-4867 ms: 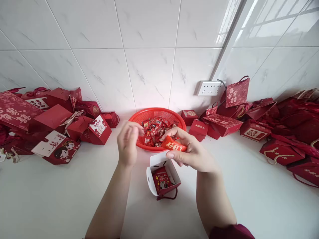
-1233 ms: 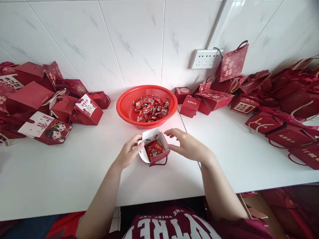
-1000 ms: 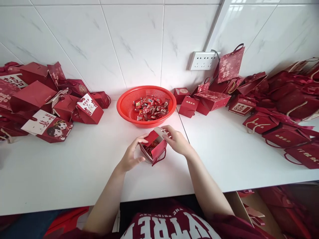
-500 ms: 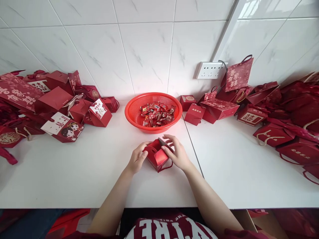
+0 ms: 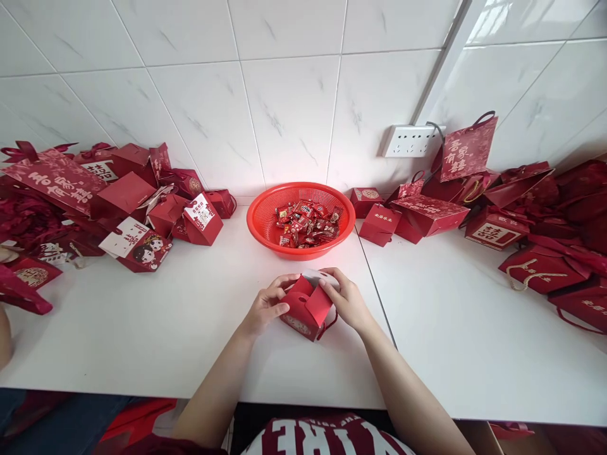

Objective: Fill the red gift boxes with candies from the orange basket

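Note:
A small red gift box [image 5: 302, 314] with a gold round print and a dark red cord handle [image 5: 329, 325] rests on the white table in front of me. Its top flaps stand partly raised, and one shows a pale inner face. My left hand [image 5: 267, 308] grips the box's left side, thumb on the near panel. At the right, my right hand [image 5: 349, 301] has its thumb and fingers closed on a raised flap. Just beyond the box is a red plastic basket [image 5: 255, 231] holding several wrapped candies [image 5: 307, 222]. The box's inside is mostly hidden.
Red gift boxes [image 5: 203, 221] are heaped along the left, and more boxes [image 5: 429, 215] line the right. A power strip [image 5: 411, 141] is fixed to the tiled wall. A seam [image 5: 378, 291] crosses the white table [image 5: 474, 341]. Part of another person's arm [image 5: 4, 338] shows at the left edge.
The box has turned slightly, so its gold-printed near side now shows. My right hand has closed in on the raised flap. An arm has appeared at the left edge. The view has shifted slightly.

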Action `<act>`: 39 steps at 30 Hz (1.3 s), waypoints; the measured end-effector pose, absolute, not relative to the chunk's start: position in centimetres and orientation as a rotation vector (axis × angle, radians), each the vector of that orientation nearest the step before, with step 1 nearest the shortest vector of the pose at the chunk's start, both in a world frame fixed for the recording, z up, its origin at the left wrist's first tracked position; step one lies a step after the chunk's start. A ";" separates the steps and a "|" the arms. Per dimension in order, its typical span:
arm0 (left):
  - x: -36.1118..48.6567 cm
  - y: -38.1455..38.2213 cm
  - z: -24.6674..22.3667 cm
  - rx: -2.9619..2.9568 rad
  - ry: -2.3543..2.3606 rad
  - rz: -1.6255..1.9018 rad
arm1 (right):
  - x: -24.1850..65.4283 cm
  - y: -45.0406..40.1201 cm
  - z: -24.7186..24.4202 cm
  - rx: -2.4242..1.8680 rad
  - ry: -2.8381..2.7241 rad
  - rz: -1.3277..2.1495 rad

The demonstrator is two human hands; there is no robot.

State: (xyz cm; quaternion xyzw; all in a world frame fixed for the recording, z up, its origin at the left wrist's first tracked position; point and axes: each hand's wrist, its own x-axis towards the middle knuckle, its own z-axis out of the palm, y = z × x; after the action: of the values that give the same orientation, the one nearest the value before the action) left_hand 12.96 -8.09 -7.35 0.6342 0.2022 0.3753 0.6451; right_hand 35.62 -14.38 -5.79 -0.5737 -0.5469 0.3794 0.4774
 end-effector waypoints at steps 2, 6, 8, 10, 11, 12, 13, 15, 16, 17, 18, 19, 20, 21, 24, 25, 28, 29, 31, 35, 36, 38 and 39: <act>12.6 -8.0 -7.2 1.425 0.441 0.829 | 35.6 -14.4 -5.8 -1.441 -1.339 0.877; 11.8 -7.8 -6.7 1.380 0.393 0.733 | 35.3 -14.4 -6.0 -1.489 -1.380 0.740; 11.6 -7.7 -6.5 1.408 0.381 0.677 | 35.2 -14.5 -6.1 -1.488 -1.408 0.711; 11.6 -7.7 -6.3 1.444 0.377 0.634 | 35.0 -14.7 -6.1 -1.434 -1.444 0.722; 11.7 -7.8 -6.3 1.452 0.379 0.626 | 35.0 -14.8 -6.0 -1.390 -1.477 0.730; 11.9 -7.9 -6.3 1.454 0.387 0.633 | 34.9 -14.9 -5.9 -1.343 -1.522 0.735; 12.1 -8.0 -6.4 1.451 0.400 0.649 | 34.9 -15.0 -5.9 -1.299 -1.568 0.740; 12.5 -8.3 -6.4 1.426 0.427 0.692 | 34.8 -15.2 -5.8 -1.238 -1.638 0.728; 12.7 -8.5 -6.4 1.414 0.445 0.713 | 34.8 -15.3 -5.8 -1.212 -1.665 0.709; 12.9 -8.6 -6.4 1.409 0.465 0.733 | 34.8 -15.3 -5.9 -1.181 -1.690 0.683; 13.0 -8.7 -6.3 1.413 0.489 0.748 | 34.8 -15.3 -6.0 -1.146 -1.715 0.654; 13.1 -8.7 -6.2 1.430 0.518 0.763 | 34.8 -15.3 -6.1 -1.117 -1.739 0.626; 13.1 -8.8 -6.0 1.465 0.551 0.780 | 34.8 -15.2 -6.2 -1.099 -1.756 0.608; 13.1 -8.9 -5.8 1.524 0.597 0.803 | 34.7 -15.2 -6.3 -1.102 -1.757 0.600; 13.1 -9.8 -5.4 1.862 0.838 0.917 | 34.6 -14.9 -6.5 -1.205 -1.680 0.651; 13.1 -10.3 -5.4 2.005 0.920 0.938 | 34.5 -14.8 -6.6 -1.233 -1.649 0.689; 13.3 -12.5 -6.1 2.279 0.986 0.875 | 34.1 -14.7 -6.7 -1.225 -1.607 0.798; 13.3 -13.1 -6.4 2.303 0.984 0.862 | 34.0 -14.8 -6.7 -1.200 -1.613 0.825; 13.4 -14.1 -7.1 2.322 1.027 0.868 | 33.7 -15.0 -6.6 -1.135 -1.657 0.872; 12.2 -13.7 -6.9 2.359 1.112 0.855 | 33.3 -15.5 -6.5 -1.068 -1.702 0.861; 11.6 -13.0 -6.3 2.377 1.120 0.873 | 33.2 -15.5 -6.5 -1.065 -1.688 0.827; 10.1 -11.0 -4.4 2.418 1.152 0.976 | 33.2 -15.5 -6.6 -1.073 -1.640 0.765; 9.4 -9.6 -3.1 2.432 1.206 1.061 | 33.2 -15.5 -6.6 -1.086 -1.610 0.746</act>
State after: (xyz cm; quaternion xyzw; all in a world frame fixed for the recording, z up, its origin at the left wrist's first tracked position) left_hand 9.38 -9.62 -3.11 0.8290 0.4111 0.3618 0.1132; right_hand 33.24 -15.52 -6.62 -0.4502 -0.6675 0.3094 0.5059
